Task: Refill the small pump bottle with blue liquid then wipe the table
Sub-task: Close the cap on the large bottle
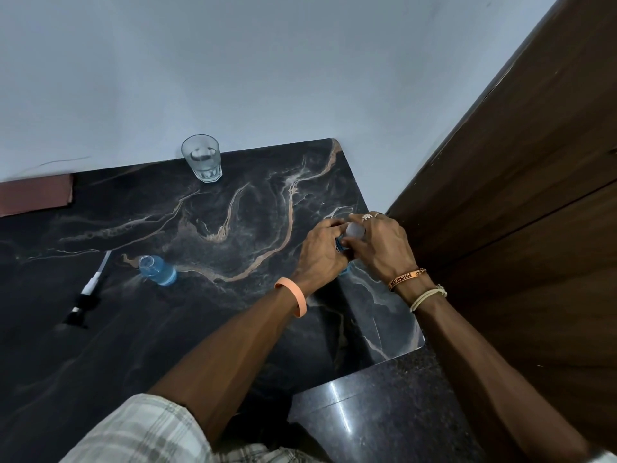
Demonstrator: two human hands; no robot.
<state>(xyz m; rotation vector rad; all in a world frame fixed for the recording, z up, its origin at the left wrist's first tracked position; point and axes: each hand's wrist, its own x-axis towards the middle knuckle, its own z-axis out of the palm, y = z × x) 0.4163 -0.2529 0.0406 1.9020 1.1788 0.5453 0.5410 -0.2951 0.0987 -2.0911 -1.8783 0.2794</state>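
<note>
Pump head (pixel 87 293): lies on its side at the left of the dark marbled counter (pixel 233 329), tube pointing towards the wall, apart from its bottle.
Small pump bottle (pixel 157 269): stands open-necked just right of the pump head, partly filled with blue liquid, well apart from both hands.
Glass (pixel 202 158): upright at the counter's back edge, by the wall.
Left hand (pixel 322 252): fingers curled round the refill bottle's body near the counter's right edge; forearm reaches in from below, orange wristband (pixel 293 295) at the wrist.
Refill bottle (pixel 339 243): held between both hands, mostly hidden, slivers of blue showing.
Right hand (pixel 384 245): back upward, thumb and fingers clamped on the bottle's pale cap (pixel 356 230).
</note>
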